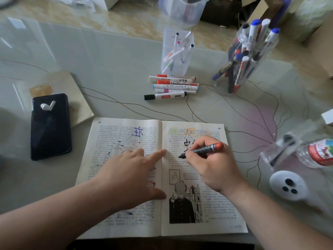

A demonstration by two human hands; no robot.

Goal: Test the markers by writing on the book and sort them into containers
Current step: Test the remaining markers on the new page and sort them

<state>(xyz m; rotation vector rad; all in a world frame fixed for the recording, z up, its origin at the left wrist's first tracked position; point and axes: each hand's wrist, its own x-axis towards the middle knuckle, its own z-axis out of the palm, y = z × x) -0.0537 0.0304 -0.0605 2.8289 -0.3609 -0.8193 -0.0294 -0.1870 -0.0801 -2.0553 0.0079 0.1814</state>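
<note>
My right hand [214, 166] pinches a marker [205, 149] with a dark barrel and a red butt end. Its red tip touches the right page of the open book [126, 222], which lies at the near edge of the desk [108, 69]. My left hand [129, 174] lies flat on the left page, fingers straight and spread, the forefinger reaching across the gutter. On the matte, densely printed paper there is a blue hand-drawn character on the left page, an orange 风 at the top of the right, and a black character half hidden behind my knuckles. Toward the middle of the desk six loose markers [173, 85] lie side by side, touching. One white barrel reads 记号笔, an orange one reads WHITEBOARD, and the black-capped one has a label starting NO that I cannot read further. Just behind them stands a frosted square tub [177, 51] of thin pens. Toward the far right corner is a clear round jar [250, 56] packed with blue-capped and dark markers. Near the left edge, a glossy black phone [50, 127] carries one white earbud [47, 106]. At the right edge lies a plastic bottle [317, 152] with a red label.
</note>
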